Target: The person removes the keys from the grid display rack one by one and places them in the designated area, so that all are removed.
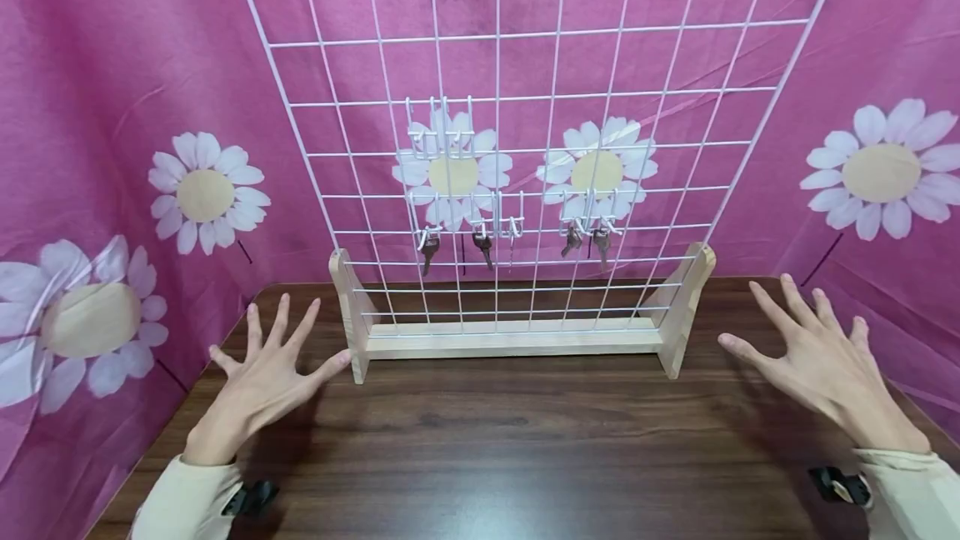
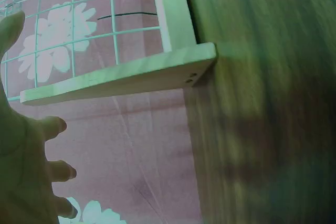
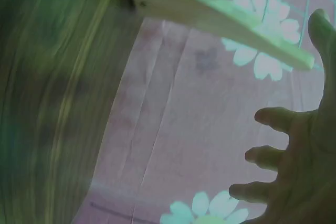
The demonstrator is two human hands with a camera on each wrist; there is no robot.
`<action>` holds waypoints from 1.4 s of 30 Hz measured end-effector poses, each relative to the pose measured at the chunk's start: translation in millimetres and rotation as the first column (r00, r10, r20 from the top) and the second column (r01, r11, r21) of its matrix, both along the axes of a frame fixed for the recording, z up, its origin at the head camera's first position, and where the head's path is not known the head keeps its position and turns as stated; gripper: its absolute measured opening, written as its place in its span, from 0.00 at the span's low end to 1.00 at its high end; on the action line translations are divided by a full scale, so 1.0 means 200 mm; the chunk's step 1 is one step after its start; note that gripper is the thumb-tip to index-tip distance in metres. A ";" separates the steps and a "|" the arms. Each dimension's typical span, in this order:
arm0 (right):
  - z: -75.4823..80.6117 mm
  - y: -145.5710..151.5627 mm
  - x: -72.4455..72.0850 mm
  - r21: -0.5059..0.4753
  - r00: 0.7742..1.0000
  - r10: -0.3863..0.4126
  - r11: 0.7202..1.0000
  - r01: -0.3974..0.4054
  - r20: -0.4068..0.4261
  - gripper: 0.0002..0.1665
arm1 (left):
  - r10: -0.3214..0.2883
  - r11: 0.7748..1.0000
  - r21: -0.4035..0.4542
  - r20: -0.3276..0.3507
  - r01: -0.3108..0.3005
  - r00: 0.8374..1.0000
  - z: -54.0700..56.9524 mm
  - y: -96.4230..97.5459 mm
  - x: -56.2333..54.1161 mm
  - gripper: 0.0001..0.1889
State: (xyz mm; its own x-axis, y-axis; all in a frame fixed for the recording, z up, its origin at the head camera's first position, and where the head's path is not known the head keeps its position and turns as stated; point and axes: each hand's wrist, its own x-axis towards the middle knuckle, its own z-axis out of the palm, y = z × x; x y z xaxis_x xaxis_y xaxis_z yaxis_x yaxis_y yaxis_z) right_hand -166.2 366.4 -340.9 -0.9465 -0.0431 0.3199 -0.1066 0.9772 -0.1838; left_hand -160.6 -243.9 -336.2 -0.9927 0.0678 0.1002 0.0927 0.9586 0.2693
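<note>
My left hand (image 1: 262, 382) hovers over the table left of the rack, fingers spread and holding nothing. Its thumb overlaps the rack's left wooden foot (image 1: 351, 315) in the head view. On the other side, my right hand (image 1: 821, 357) is likewise spread, apart from the right wooden foot (image 1: 686, 311). Between them stands a white wire grid (image 1: 497, 98) in a wooden base (image 1: 513, 340). Several small dark metal keys (image 1: 429, 250) hang from white hooks (image 1: 513, 227) low on the grid. A cluster of further white hooks (image 1: 441, 138) sits higher, left of the middle, with no keys on it.
The brown wood-grain table (image 1: 480, 440) stretches in front of the rack. A pink cloth (image 1: 195, 40) with large white daisies hangs behind and along both sides. Each sleeve has a black strap (image 1: 838, 486) at the wrist.
</note>
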 end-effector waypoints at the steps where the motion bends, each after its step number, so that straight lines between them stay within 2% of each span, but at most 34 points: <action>1: 0.00 -0.02 0.00 -0.020 0.999 0.009 1.000 -0.010 -0.036 0.51 | 0.002 1.000 0.017 -0.009 -0.002 1.000 0.01 0.00 0.00 0.48; 3: 0.01 -0.08 0.01 -0.082 0.992 0.013 0.996 -0.023 -0.123 0.45 | 0.013 0.998 0.066 -0.040 -0.010 0.999 0.04 0.02 -0.02 0.47; 5: 0.00 -0.15 0.01 -0.136 0.965 0.039 0.988 -0.076 -0.258 0.36 | 0.029 0.991 0.132 -0.095 -0.017 0.995 0.07 0.04 -0.04 0.46; 7: -0.02 -0.25 -0.01 -0.159 0.916 0.078 0.975 -0.152 -0.394 0.26 | 0.045 0.978 0.209 -0.185 -0.005 0.982 0.10 0.06 -0.07 0.45; 9: -0.03 -0.36 -0.03 -0.161 0.862 0.143 0.955 -0.249 -0.487 0.19 | 0.068 0.964 0.267 -0.294 0.014 0.953 0.12 0.09 -0.10 0.42; 11: -0.02 -0.46 -0.05 -0.149 0.815 0.205 0.931 -0.334 -0.543 0.17 | 0.089 0.949 0.314 -0.388 0.041 0.917 0.13 0.12 -0.12 0.38; 13: -0.02 -0.56 -0.06 -0.150 0.782 0.255 0.903 -0.404 -0.569 0.17 | 0.115 0.934 0.353 -0.443 0.054 0.889 0.12 0.15 -0.15 0.33; 15: -0.02 -0.65 -0.07 -0.170 0.761 0.283 0.874 -0.455 -0.583 0.17 | 0.147 0.916 0.398 -0.455 0.053 0.878 0.11 0.19 -0.18 0.29; 16: -0.02 -0.70 -0.07 -0.177 0.756 0.292 0.864 -0.471 -0.586 0.17 | 0.164 0.901 0.430 -0.448 0.051 0.879 0.10 0.20 -0.19 0.28; 17: -0.02 -0.75 -0.08 -0.189 0.755 0.304 0.852 -0.488 -0.580 0.16 | 0.182 0.887 0.459 -0.441 0.046 0.879 0.10 0.22 -0.20 0.27; 21: -0.04 -0.97 -0.10 -0.300 0.783 0.354 0.780 -0.549 -0.512 0.13 | 0.249 0.838 0.544 -0.434 0.031 0.866 0.10 0.26 -0.24 0.21; 25: -0.02 -1.18 -0.13 -0.443 0.795 0.375 0.678 -0.586 -0.477 0.13 | 0.318 0.818 0.575 -0.440 -0.008 0.840 0.13 0.28 -0.26 0.16; 28: 0.02 -1.32 -0.15 -0.604 0.824 0.375 0.560 -0.567 -0.425 0.12 | 0.370 0.806 0.591 -0.439 -0.048 0.819 0.17 0.28 -0.27 0.15; 31: 0.04 -1.45 -0.17 -0.760 0.854 0.390 0.418 -0.497 -0.344 0.12 | 0.401 0.800 0.595 -0.433 -0.078 0.808 0.18 0.28 -0.27 0.14; 33: 0.06 -1.53 -0.18 -0.821 0.867 0.390 0.350 -0.451 -0.310 0.13 | 0.410 0.799 0.595 -0.431 -0.088 0.804 0.18 0.28 -0.27 0.14; 34: 0.06 -1.57 -0.19 -0.839 0.872 0.387 0.330 -0.433 -0.299 0.14 | 0.415 0.800 0.593 -0.432 -0.095 0.801 0.18 0.28 -0.27 0.14; 38: 0.08 -1.65 -0.21 -0.871 0.885 0.364 0.281 -0.403 -0.292 0.15 | 0.416 0.808 0.582 -0.452 -0.093 0.789 0.17 0.28 -0.27 0.14; 42: 0.10 -1.68 -0.23 -0.893 0.895 0.350 0.251 -0.373 -0.276 0.16 | 0.400 0.810 0.582 -0.456 -0.074 0.795 0.17 0.30 -0.28 0.14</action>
State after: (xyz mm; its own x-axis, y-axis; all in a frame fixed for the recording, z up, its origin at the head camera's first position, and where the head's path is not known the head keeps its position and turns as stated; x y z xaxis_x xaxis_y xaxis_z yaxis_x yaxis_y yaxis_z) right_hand -211.4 30.0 -321.6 -0.9090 -0.0535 0.4133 -0.4156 0.0421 -0.9086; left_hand -215.9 -183.1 -303.1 -0.7341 -0.3851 0.5593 0.1650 0.6977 0.6971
